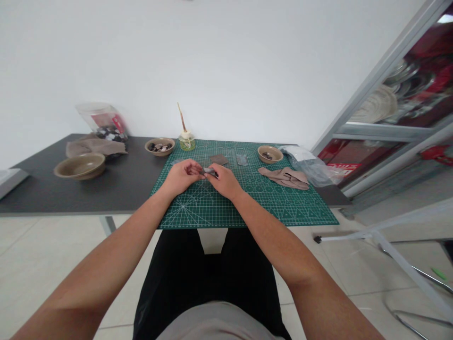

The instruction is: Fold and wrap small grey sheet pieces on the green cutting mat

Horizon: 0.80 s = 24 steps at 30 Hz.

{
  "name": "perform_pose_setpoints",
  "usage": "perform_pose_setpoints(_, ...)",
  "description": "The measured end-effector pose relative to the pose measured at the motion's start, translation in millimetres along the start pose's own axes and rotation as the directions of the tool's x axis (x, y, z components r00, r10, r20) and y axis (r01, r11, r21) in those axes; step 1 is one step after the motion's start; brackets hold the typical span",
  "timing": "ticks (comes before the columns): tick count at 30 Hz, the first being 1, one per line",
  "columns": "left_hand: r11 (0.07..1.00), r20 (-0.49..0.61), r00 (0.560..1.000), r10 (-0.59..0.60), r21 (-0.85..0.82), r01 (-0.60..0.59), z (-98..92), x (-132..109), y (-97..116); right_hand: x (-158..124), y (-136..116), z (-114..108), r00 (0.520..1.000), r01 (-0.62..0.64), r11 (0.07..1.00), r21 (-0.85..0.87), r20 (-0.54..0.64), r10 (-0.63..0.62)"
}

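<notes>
My left hand (184, 175) and my right hand (223, 179) meet over the middle of a green cutting mat (247, 208). Both hands have their fingers pinched together on a small grey piece (208, 170) held between them; what it is I cannot make out. A brown square scrap (218, 159) and small clear pieces (242, 159) lie on the mat just beyond the hands. A small jar of yellowish liquid with a brush in it (186, 140) stands at the mat's far edge.
A tan bowl of small dark pieces (160, 146) stands left of the jar, another small bowl (270, 154) at the right. Folded beige cloth (285, 177) and a clear plastic bag (307, 163) lie right. A large empty bowl (80, 165), cloth and plastic container (102, 123) sit left.
</notes>
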<state>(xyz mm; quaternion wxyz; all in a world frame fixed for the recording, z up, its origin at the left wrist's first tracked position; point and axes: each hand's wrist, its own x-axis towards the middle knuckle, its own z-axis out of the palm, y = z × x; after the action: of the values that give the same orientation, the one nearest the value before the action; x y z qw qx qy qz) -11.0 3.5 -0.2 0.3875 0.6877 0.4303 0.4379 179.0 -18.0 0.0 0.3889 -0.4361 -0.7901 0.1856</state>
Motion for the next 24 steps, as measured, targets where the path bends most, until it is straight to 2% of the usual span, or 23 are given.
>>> perform_pose_setpoints(24,1.0,-0.003,1.0,0.006,0.004,-0.006,-0.6,0.0,0.2,0.4,0.4,1.4,1.0,0.004,1.0,0.021,0.013,-0.004)
